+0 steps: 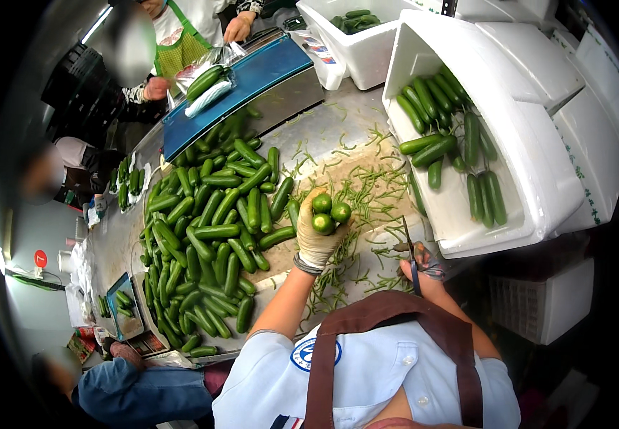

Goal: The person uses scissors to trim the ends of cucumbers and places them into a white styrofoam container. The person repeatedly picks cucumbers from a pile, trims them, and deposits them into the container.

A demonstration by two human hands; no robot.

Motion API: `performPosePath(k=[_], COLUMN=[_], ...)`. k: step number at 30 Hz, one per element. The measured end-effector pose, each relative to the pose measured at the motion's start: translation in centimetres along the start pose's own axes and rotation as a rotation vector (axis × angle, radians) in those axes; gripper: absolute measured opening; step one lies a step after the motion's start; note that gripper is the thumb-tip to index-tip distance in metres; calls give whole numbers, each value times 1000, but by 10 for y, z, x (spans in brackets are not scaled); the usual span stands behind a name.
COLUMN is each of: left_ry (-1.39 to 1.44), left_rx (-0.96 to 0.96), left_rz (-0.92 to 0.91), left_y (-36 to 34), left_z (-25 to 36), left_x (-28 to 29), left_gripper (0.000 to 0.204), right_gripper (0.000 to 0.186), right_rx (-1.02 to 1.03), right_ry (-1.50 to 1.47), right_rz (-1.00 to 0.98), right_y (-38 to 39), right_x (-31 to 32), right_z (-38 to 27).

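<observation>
My left hand (pixel 318 242), in a pale work glove, is closed round a bunch of several cucumbers (pixel 322 224) held upright, their round ends facing up. A pair of scissors (pixel 407 236) is in my right hand (pixel 427 263), with the blades pointing away from me over the table; that hand wears a patterned glove, and its fingers are partly hidden. A large heap of cucumbers (pixel 209 236) lies left of my left hand. Thin green stem pieces (pixel 367 186) are strewn over the metal table (pixel 349 111) around and beyond both hands.
A white foam box (pixel 452 247) with cucumbers stands tilted at the right, near my right hand. Behind it are more foam boxes (pixel 524 57). At the far side, a blue-topped platform (pixel 274 64) bears bagged cucumbers (pixel 206 84). Other people work beyond and to the left.
</observation>
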State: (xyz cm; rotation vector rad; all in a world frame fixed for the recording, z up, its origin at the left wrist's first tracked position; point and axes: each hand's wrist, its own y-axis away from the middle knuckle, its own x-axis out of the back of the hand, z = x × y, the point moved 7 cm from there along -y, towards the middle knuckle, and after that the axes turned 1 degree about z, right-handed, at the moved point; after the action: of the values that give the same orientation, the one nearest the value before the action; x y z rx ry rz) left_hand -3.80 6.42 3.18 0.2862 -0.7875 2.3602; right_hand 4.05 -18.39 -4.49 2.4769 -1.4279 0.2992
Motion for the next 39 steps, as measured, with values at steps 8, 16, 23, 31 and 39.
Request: performPosePath(k=[8,16,23,31,39], left_ry=[-226,-236,-159,694,947], left_rx=[-302,-300,-197,512,690], left_rz=[-155,-242,-112,394,1008], left_y=[17,24,34,28,35], left_z=[45,47,33,-34,-101], left_x=[-11,-14,5,136,299], left_gripper=[66,70,62,34,39], right_gripper=[32,30,28,25,69], right_rx=[-105,-361,-290,-55,-41], right_ry=[-401,-800,-532,445,115], right_rz=[-345,-475,-353,-327,-238], right_y=[-32,-25,-16,-3,21], right_x=[-32,-40,-37,-37,-20], right_z=[-66,-82,-81,-34,8])
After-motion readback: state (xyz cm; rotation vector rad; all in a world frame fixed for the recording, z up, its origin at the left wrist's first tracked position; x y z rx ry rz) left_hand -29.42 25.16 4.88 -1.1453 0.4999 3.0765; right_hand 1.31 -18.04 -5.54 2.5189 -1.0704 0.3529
